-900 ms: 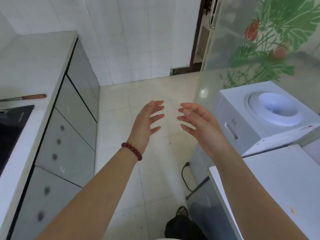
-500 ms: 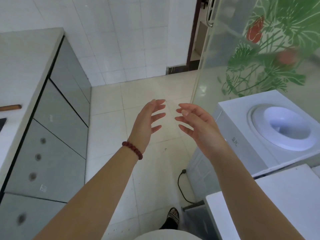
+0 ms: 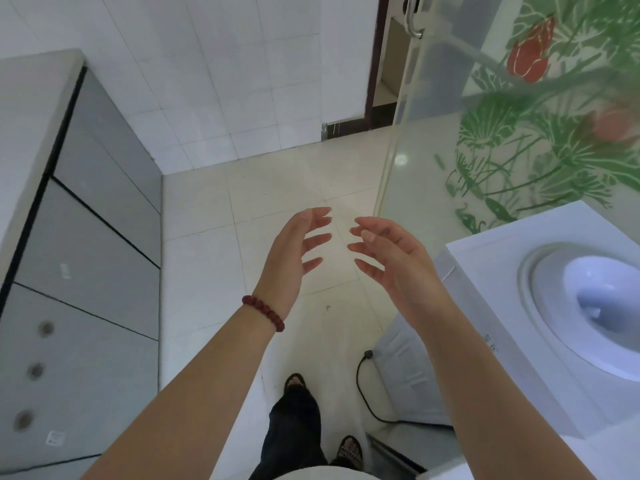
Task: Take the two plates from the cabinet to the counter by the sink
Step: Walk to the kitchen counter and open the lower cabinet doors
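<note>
No plates are in view. My left hand (image 3: 294, 251), with a dark red bead bracelet at the wrist, is raised over the tiled floor with its fingers spread and relaxed, holding nothing. My right hand (image 3: 391, 254) is held up facing it, a short gap between the fingertips, and is also empty. Grey base cabinets (image 3: 93, 258) with closed doors run along the left under a pale counter (image 3: 27, 98). The sink is out of sight.
A white water dispenser (image 3: 568, 327) stands close on the right, its black cord (image 3: 367, 386) trailing on the floor. Behind it is a frosted glass door (image 3: 519, 126) with a green plant print. A doorway (image 3: 384, 64) opens at the far end. My feet (image 3: 294, 386) are on the beige tiles.
The view has swung to the right and moved forward: the cooktop and the knife on the counter have left the frame, and the dispenser has come closer. Both hands keep the same raised, empty pose.
</note>
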A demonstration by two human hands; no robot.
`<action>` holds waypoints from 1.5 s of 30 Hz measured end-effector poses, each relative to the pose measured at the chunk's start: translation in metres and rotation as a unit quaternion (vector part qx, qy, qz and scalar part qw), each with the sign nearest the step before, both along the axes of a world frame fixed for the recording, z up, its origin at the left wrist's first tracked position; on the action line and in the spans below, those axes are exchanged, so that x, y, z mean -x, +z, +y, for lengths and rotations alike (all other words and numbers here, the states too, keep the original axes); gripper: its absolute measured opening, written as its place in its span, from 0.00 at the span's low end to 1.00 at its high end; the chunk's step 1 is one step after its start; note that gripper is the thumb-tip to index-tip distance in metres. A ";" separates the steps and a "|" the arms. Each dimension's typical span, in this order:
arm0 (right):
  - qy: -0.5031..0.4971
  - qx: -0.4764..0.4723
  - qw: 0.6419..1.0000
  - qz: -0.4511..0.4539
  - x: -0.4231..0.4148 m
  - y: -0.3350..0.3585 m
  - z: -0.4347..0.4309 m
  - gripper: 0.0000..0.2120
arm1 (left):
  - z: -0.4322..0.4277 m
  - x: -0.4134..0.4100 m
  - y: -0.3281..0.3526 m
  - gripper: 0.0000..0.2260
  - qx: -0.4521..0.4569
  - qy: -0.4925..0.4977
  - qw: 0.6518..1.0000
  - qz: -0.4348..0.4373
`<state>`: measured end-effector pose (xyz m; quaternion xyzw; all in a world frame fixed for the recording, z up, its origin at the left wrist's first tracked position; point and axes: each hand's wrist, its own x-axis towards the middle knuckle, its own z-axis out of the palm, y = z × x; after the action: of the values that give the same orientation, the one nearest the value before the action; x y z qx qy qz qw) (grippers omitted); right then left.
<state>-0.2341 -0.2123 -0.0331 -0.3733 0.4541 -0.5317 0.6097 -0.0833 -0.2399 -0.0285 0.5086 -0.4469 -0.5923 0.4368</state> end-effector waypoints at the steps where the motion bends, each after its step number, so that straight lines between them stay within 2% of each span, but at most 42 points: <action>1: -0.005 -0.002 1.000 0.002 -0.001 -0.002 -0.010 0.08 | -0.012 0.000 -0.001 0.16 0.004 -0.009 1.000 -0.002; 7: -0.040 -0.011 0.999 0.020 -0.012 -0.003 -0.080 0.08 | -0.093 -0.006 -0.005 0.17 0.019 -0.060 0.998 -0.004; 18: -0.070 -0.013 0.997 0.028 -0.046 0.001 -0.203 0.10 | -0.226 -0.041 -0.003 0.17 0.029 -0.088 0.996 -0.005; 36: -0.021 -0.010 0.998 0.061 -0.020 -0.005 -0.448 0.08 | -0.454 -0.010 -0.010 0.17 0.011 -0.040 0.999 0.011; 45: 0.010 -0.021 0.998 0.056 -0.007 -0.017 -0.556 0.09 | -0.552 -0.003 -0.020 0.15 -0.016 0.001 1.000 0.018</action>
<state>-0.2271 -0.7680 -0.0504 -0.3942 0.4945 -0.4942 0.5966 -0.0800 -0.7922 -0.0490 0.5052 -0.4286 -0.6082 0.4372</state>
